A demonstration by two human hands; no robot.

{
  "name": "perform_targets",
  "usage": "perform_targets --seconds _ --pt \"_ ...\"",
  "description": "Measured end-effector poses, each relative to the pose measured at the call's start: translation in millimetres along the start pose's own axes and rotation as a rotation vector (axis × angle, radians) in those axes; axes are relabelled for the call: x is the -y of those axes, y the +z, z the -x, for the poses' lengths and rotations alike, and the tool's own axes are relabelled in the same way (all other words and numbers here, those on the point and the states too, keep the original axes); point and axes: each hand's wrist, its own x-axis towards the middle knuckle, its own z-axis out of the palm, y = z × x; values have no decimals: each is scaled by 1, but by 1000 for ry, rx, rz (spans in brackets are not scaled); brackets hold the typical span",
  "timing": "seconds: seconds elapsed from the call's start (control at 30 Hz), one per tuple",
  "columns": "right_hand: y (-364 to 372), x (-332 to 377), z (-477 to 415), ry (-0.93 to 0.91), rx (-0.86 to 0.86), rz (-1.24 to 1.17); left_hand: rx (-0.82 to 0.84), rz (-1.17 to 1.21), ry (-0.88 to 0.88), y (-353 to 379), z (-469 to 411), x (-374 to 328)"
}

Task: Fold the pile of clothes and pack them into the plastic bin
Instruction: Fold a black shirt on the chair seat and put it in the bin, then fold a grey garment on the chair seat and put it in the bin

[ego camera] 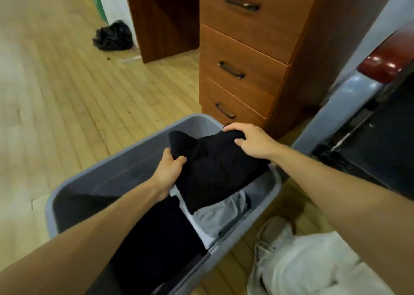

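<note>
1. A folded black garment [215, 171] is held over the far end of the bin [67, 196]. It is tilted, with its near edge hanging low above the clothes inside.
2. The garment's left edge is gripped by the left hand [170, 167], the fingers curled round the fabric.
3. Its far right corner is grasped from above by the right hand [248, 142], the fingers bent over the cloth.
4. Two pieces are already packed. A dark garment [161, 238] lies along the near left of the bin, and a grey garment [221, 216] lies at the right, just beside it, with a white layer showing at its edge.
5. The black garment has not been released. Setting it down flat is judged to be the step in hand.
6. Packing is judged to be well under way, and room is seen to remain at the far left of the bin.
7. The pile of unfolded clothes is not in view, so how much is left to fold cannot be told.
8. The bin stands on a wooden floor [67, 93], close to a set of drawers [242, 48].
9. A black bag [113, 36] lies on the floor well apart from the bin. A light trouser leg [309, 268] is seen just beside the bin's right wall.
</note>
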Motion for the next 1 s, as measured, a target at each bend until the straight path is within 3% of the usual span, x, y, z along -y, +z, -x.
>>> perform_targets --seconds 0.17,0.27,0.53,0.7,1.0 --pt "35 -35 -10 215 154 212 196 -219 -297 -2 -6 49" --pt "34 -49 3 249 200 270 238 -391 -323 4 -9 53" --pt "-42 -46 57 202 107 270 335 -475 11 64 -2 -18" --pt "-117 -48 125 244 -50 312 515 -511 276 137 31 -93" --pt "-200 -130 286 633 -510 56 784 -665 644 313 127 -164"
